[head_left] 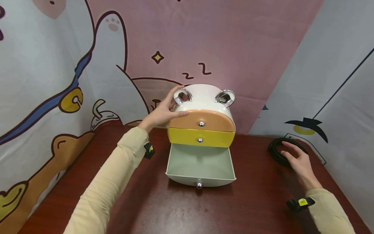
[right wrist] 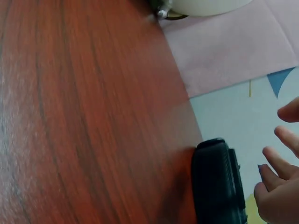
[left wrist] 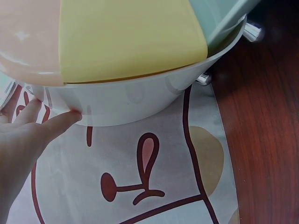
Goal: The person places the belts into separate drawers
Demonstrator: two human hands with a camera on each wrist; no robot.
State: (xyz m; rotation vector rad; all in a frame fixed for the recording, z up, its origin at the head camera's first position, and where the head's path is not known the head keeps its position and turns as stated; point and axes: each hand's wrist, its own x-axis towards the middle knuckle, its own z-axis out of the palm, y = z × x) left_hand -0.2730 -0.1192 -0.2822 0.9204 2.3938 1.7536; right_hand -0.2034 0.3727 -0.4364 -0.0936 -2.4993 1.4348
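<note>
A small frog-like drawer cabinet point(head_left: 201, 97) with a white shell and two silvery ring eyes stands on the table. Its orange top drawer point(head_left: 214, 122) and yellow middle drawer point(head_left: 184, 136) are closed, while the pale green bottom drawer point(head_left: 201, 162) is pulled out with nothing in it. My left hand point(head_left: 160, 113) rests against the cabinet's upper left side, fingers fairly straight; in the left wrist view fingertips touch the white shell point(left wrist: 131, 102). At the right, my right hand point(head_left: 301, 164) hovers over a coiled black belt point(head_left: 274, 151), its fingers loosely bent and apart from the belt in the right wrist view.
The dark red wooden table point(head_left: 248, 201) runs up to a cartoon-printed cloth point(head_left: 233, 42) behind the cabinet and along both sides. The belt lies near the table's back right edge. A silver knob point(head_left: 199, 185) juts forward from the pulled-out drawer.
</note>
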